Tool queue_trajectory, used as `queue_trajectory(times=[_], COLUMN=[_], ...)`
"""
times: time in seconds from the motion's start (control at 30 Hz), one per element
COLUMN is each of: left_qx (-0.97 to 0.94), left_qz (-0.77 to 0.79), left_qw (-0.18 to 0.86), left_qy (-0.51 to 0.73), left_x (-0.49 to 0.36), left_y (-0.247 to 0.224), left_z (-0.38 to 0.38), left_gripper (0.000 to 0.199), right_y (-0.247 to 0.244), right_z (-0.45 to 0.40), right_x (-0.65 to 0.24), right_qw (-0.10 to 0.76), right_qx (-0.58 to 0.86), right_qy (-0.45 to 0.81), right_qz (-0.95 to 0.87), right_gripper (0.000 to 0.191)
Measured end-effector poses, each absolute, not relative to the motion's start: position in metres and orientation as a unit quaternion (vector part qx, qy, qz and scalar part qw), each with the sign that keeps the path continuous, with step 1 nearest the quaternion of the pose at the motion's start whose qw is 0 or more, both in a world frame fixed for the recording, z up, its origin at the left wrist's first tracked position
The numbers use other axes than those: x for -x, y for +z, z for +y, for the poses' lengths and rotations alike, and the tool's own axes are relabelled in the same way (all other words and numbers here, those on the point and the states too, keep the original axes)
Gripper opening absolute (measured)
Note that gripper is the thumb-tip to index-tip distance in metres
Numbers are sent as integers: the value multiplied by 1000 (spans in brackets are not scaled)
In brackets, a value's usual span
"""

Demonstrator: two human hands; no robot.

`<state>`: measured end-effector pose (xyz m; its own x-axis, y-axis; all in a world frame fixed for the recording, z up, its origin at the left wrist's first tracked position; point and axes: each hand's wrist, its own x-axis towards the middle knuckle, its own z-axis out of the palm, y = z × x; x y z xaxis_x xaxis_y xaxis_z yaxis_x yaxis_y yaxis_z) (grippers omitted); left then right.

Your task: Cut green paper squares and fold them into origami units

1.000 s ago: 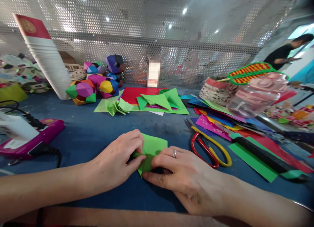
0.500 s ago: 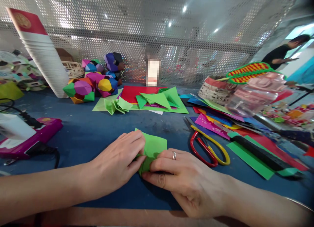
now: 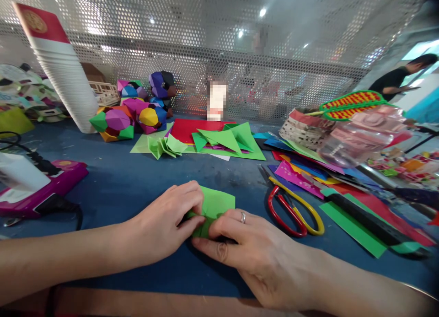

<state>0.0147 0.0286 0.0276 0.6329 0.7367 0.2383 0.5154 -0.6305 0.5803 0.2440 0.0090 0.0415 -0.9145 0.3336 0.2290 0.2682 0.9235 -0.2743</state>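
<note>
A piece of green paper lies on the blue table between my two hands, its upper right part showing flat and its lower part folded. My left hand has its fingers curled on the paper's left side, thumb and fingers pinching it. From the right, my right hand, with a ring on one finger, grips the lower edge between thumb and bent fingers. My fingers hide much of the folded part. Scissors with red and yellow handles rest just right of my right hand.
Behind are folded green pieces, red paper, paper balls and stacked cups. A purple power strip is left; a cutter, paper sheets and a pink bottle lie right. A person stands far right.
My right thumb has shifted slightly left along the paper's lower edge, and the paper's lower tip is now more covered. The view has shifted a little.
</note>
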Motion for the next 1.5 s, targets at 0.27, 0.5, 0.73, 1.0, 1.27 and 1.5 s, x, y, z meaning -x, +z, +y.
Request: queue_trajectory(times=[0.27,0.5,0.73,1.0,1.27,1.5], left_qx=[-854,-858,-863,-865,-877,-875], left_qz=[379,381,421,454,444,458], left_qw=[271,261,198,148,139,99], left_qy=[231,226,198,151,122,122], left_x=[-15,-13,-6,2,9,21], left_y=[30,32,32,35,40,44], left_z=[31,35,46,61,70,71], left_gripper=[19,17,25,61,58,48], right_y=[46,44,47,49,50,55], right_z=[7,9,6,6,6,1], right_x=[-241,-240,-239,-238,-238,-238], right_qw=[86,87,91,99,82,69], right_qx=[183,182,190,199,212,222], right_qy=[119,117,120,113,109,94], right_qz=[-972,-972,-970,-968,-968,-968], right_gripper=[57,50,43,39,37,38])
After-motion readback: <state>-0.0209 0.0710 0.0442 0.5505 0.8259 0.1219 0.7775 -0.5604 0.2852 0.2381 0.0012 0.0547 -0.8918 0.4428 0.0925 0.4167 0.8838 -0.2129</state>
